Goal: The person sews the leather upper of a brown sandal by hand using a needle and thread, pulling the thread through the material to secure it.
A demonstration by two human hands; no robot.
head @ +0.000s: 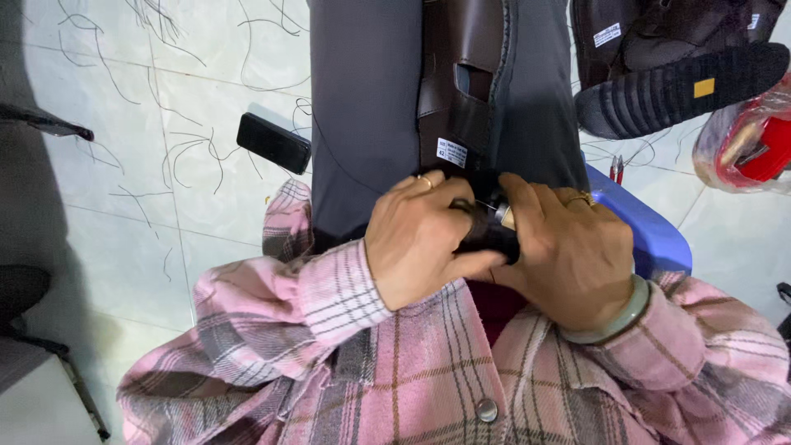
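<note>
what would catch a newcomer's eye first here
First, the two hands meeting at the centre: the left hand and right hand, in pink plaid sleeves, both grip the near end of a dark brown leather piece lying along the person's lap. Next, the finished black-soled shoe at top right, and the black threads strewn over the pale tiled floor at left.

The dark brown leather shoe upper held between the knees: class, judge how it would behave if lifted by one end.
The leather shoe upper would probably flop rather than stay rigid, since it looks like a thin sheet with a cut opening. It seems light, unlike the thick-soled boot nearby. Both the left hand and right hand grip its edge, suggesting it needs steadying.
</note>
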